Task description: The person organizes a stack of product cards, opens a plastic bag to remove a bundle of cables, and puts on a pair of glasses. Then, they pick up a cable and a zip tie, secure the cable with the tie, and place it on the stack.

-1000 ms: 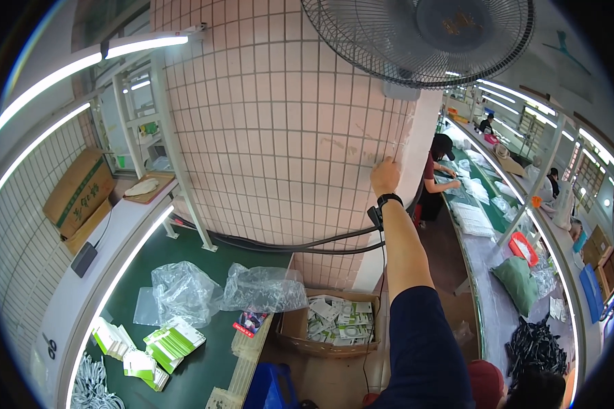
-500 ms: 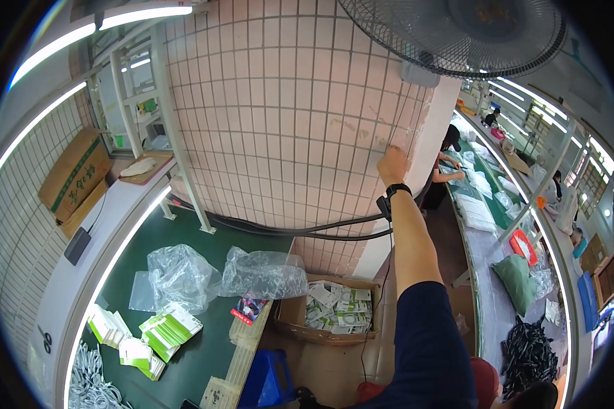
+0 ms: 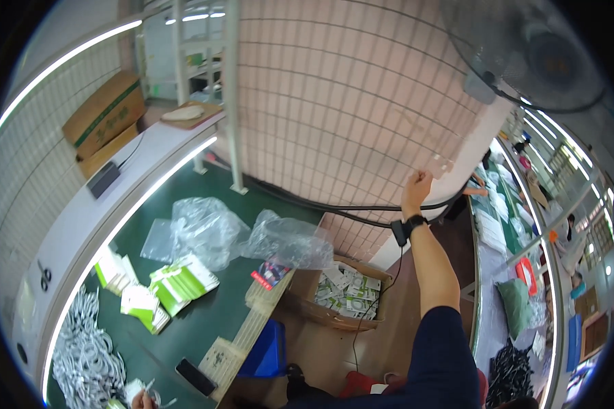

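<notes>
My right hand [image 3: 417,191] is raised in front of the tiled wall, below the fan [image 3: 549,54]. Its fingers are curled closed, and whatever is inside them is hidden. A black band with a dark square device [image 3: 406,230] is on that wrist. At the lower left edge, only the fingertips of my left hand [image 3: 142,400] show, closed at a white cable [image 3: 134,389] beside a heap of grey-white cables [image 3: 89,347]. On the green table lie green-and-white packets [image 3: 182,284], a red and dark card [image 3: 271,275] and a black phone [image 3: 196,377].
Crumpled clear plastic bags [image 3: 208,232] lie at the table's back. A cardboard box [image 3: 307,305] of packets stands on the floor near a blue bin [image 3: 265,351]. Thick black cables [image 3: 348,210] run along the wall. Scissors [image 3: 45,275] lie on the left shelf; people work at the right.
The view has turned leftward and down. My right hand is lower, away from the thin cord that hung by it. My left fingertips and the phone have come into sight.
</notes>
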Demonstrator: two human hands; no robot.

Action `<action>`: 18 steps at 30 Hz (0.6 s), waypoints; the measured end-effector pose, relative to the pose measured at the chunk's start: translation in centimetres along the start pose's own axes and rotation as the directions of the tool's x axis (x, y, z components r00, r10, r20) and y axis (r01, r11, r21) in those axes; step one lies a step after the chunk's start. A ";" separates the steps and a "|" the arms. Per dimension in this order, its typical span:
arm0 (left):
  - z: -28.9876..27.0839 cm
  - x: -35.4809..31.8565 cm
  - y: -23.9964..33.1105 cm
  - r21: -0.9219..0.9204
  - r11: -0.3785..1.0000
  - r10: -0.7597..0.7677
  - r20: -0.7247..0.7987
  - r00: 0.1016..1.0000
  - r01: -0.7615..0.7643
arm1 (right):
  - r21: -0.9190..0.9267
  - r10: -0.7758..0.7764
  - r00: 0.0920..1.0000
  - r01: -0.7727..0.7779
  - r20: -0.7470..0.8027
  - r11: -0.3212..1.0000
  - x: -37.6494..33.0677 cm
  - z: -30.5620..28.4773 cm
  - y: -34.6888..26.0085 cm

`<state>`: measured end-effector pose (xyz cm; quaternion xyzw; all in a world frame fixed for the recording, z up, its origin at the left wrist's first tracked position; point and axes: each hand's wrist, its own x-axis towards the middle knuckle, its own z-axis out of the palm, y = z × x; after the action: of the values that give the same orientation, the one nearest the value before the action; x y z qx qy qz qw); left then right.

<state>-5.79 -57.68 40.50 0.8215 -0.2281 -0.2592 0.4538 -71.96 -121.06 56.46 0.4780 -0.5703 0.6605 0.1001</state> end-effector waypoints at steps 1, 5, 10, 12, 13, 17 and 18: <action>0.4 -3.4 7.3 -0.048 0.999 -0.001 -0.095 0.996 -0.003 | 0.126 -0.012 0.997 0.003 0.073 0.992 -2.7 -0.1 -1.3; -1.1 -4.9 8.3 -0.406 0.903 -0.215 -0.144 0.966 0.141 | 0.450 -0.011 0.831 -0.290 0.556 0.845 -17.8 -0.9 -13.5; -2.2 -4.0 10.4 -0.456 0.888 -0.109 -0.098 0.989 0.053 | 0.490 -0.378 0.312 -0.564 0.872 0.664 -34.4 -8.7 -30.5; -2.4 -3.3 9.5 -0.498 0.867 -0.027 -0.110 0.994 -0.032 | 0.539 -0.570 0.110 -0.508 0.814 0.672 -40.4 -10.5 -34.5; -2.8 -2.9 8.9 -0.517 0.855 -0.008 -0.086 0.996 -0.038 | 0.579 -0.643 0.040 -0.482 0.765 0.658 -43.3 -11.3 -36.1; -4.9 -2.7 7.4 -0.540 0.840 0.014 -0.069 0.998 -0.049 | 0.479 -0.717 -0.298 -0.578 0.630 0.661 -52.4 -14.1 -40.2; -5.5 -2.9 6.7 -0.558 0.829 -0.001 -0.052 0.999 -0.028 | 0.432 -0.697 -0.357 -0.586 0.622 0.685 -54.4 -14.8 -40.8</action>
<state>-5.42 -55.69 49.41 0.6575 -0.1369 -0.2907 0.6815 -23.56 -72.61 44.34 0.8162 -0.0260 0.0950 -0.5693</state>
